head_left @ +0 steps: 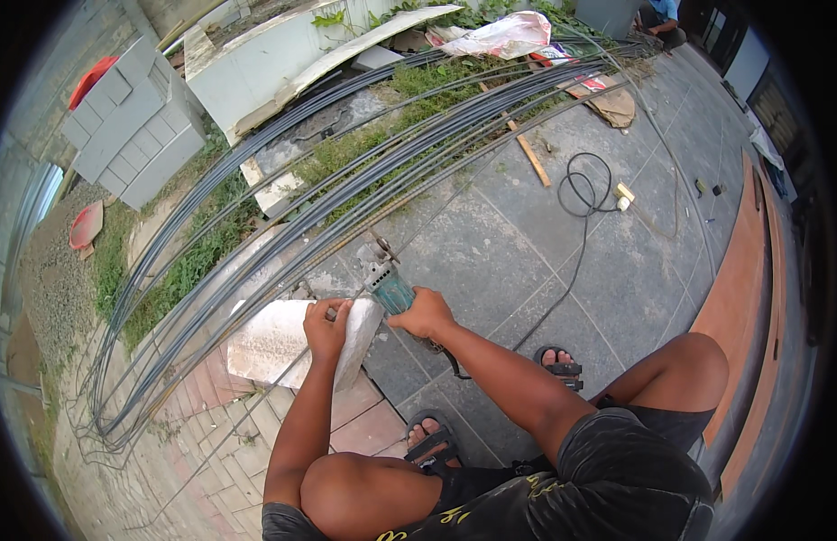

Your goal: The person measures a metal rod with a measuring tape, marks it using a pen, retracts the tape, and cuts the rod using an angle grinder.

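Right hand [423, 313] fingers wrapped round teal angle grinder [388, 287], left hand [326, 326] fingers pinching thin rebar [283, 377] on white concrete block [274, 341] just below, rebar bundle [256, 225] beyond fingertips, black cable [572, 261] right.

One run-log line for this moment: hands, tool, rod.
left hand: pins thin steel rod on white block | right hand: grips teal angle grinder, disc at rod | posture: squatting | cord: trails across paving

The single head view is looking steeply down from the squatting person's head, close above knees and paved ground [527, 243].
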